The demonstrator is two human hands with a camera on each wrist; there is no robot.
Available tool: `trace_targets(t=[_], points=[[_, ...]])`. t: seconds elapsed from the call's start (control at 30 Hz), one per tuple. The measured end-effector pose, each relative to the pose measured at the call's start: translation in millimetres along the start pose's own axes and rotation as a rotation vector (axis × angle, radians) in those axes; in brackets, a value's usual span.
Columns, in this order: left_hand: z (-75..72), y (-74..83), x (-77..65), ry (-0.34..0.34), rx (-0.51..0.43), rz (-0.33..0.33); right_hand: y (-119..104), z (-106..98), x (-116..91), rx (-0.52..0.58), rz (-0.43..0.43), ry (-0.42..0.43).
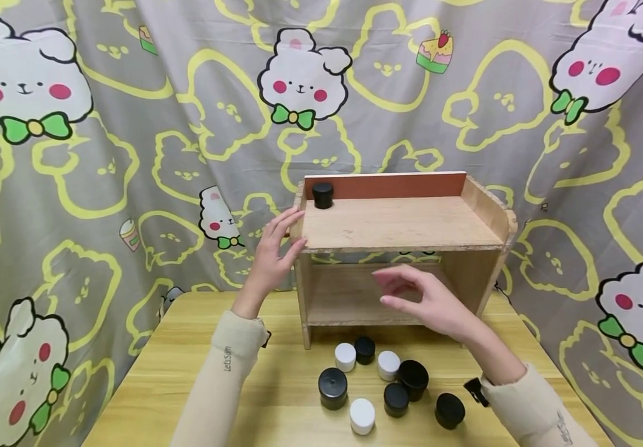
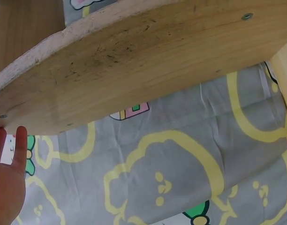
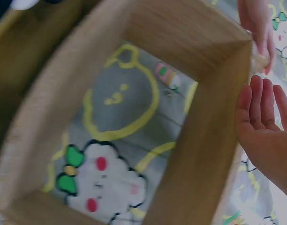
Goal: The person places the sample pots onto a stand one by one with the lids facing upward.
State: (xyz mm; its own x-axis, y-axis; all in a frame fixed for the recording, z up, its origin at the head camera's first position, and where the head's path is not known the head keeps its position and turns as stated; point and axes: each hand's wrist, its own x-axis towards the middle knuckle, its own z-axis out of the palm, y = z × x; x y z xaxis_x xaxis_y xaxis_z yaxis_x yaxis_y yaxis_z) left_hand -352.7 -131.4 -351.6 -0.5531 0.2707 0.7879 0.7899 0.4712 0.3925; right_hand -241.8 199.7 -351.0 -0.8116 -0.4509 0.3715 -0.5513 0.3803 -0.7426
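My left hand (image 1: 273,257) is at the left side panel of a small wooden shelf (image 1: 405,223). Its fingertips touch the panel's outer face, and the fingers (image 2: 20,145) look straight in the left wrist view. In front of the shelf's lower opening hovers my right hand (image 1: 419,295), fingers loosely bent, holding nothing. A black round jar (image 1: 323,195) stands in the back left corner of the top board. On the table before the shelf are several more jars, among them a large black one (image 1: 333,388), a white one (image 1: 362,416) and a black one at the right (image 1: 450,410).
The shelf stands on a light wooden table (image 1: 204,366) and has raised side panels plus a reddish back strip (image 1: 388,185). A patterned grey curtain (image 1: 148,161) hangs behind and on both sides. More white jars (image 1: 345,357) sit close to the shelf's front.
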Motion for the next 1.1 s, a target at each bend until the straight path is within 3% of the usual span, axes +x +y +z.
trace_targets(t=[0.6,0.8,0.93,1.1], points=[[-0.2,-1.3,0.6,0.009,-0.002,0.015,86,7,-86,0.091,0.144,0.007],[-1.7,-2.0,2.3,0.018,-0.006,0.009,104,3,-115,0.154,0.208,-0.086],[-1.5,-1.4,3.2,0.005,-0.006,0.005,117,3,-135,0.185,0.178,-0.142],[-0.5,-1.3,0.9,-0.003,-0.015,0.004,134,4,-157,0.337,0.161,-0.243]])
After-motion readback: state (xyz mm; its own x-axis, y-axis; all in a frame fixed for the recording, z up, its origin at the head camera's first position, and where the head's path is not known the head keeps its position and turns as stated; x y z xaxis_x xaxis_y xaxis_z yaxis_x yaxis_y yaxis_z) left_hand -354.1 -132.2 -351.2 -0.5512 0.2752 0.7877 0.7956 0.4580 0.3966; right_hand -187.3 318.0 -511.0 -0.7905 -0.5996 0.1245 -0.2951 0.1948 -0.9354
